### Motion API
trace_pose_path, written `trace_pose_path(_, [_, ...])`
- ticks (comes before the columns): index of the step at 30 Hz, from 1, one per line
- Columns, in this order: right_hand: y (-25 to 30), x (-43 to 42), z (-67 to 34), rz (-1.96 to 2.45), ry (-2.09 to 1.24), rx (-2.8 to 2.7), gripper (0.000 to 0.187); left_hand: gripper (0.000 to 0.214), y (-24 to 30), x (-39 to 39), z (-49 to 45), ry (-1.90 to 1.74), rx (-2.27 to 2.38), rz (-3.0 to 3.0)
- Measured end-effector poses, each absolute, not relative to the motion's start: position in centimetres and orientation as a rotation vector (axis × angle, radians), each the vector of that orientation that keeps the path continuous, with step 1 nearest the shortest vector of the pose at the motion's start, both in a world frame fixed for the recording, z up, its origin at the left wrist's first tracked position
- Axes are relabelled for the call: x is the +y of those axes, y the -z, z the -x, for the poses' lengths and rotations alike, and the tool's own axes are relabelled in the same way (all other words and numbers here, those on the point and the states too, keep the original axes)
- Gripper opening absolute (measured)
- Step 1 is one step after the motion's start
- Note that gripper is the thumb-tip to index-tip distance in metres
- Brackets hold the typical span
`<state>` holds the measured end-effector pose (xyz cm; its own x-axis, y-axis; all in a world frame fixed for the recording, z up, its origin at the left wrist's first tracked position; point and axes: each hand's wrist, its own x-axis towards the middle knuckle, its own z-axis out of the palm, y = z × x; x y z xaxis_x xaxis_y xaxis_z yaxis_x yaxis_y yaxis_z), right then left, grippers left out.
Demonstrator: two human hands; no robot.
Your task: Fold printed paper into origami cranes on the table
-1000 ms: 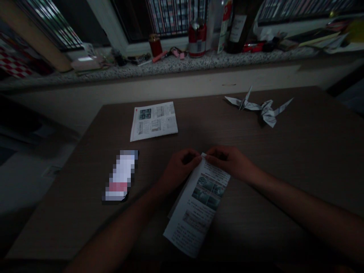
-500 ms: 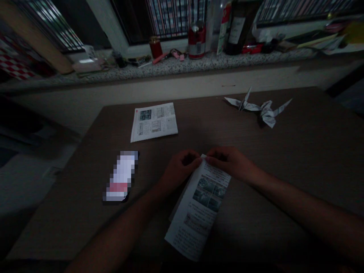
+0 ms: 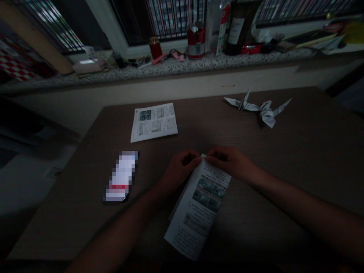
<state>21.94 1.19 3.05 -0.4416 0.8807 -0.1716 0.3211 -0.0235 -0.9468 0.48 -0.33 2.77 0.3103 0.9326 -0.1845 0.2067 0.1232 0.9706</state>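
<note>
Folded printed paper (image 3: 196, 220) is hanging between the two hands, its far end sitting right in the grip and its length running back toward the person, slanting a bit left. A second layer is peeking out along its left edge. Left hand (image 3: 182, 167) is pinching the far end, thumb and fingers closed on it; right hand (image 3: 227, 162) is pinching the same end just beside, also closed. Paper is looking light, thin and floppy, probably creasing and tearing easily; fingertip pinches at the edges or corners are likely suiting it best, pressing flat rather than tugging. Whether the near end is touching the table (image 3: 307, 148), can't tell.

Left of the grip, a phone (image 3: 121, 176) is lying, screen pixelated. Beyond the grip, leftward, another printed sheet (image 3: 154, 123) is lying flat. Beyond and rightward, two folded paper birds (image 3: 267, 113) are resting close together. Farthest out, a cluttered windowsill (image 3: 170, 69) is running across.
</note>
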Motion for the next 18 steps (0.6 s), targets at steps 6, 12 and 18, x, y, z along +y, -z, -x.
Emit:
trace_pose_path(6, [-3.04, 1.14, -21.92, 1.247, -1.464, -1.766, 0.029, 0.026, -2.50, -0.25, -0.47, -0.777, 1.175, -1.397])
trace_pose_path(12, [-3.23, 1.03, -21.86, 1.256, -1.430, -1.802, 0.029, 0.023, -2.67, -0.37, -0.58, -0.788, 1.178, -1.434])
trace_pose_path(18, [-3.30, 0.83, -21.68, 1.270, -1.377, -1.829, 0.027, 0.025, -2.56, -0.43, -0.65, -0.806, 1.206, -1.469])
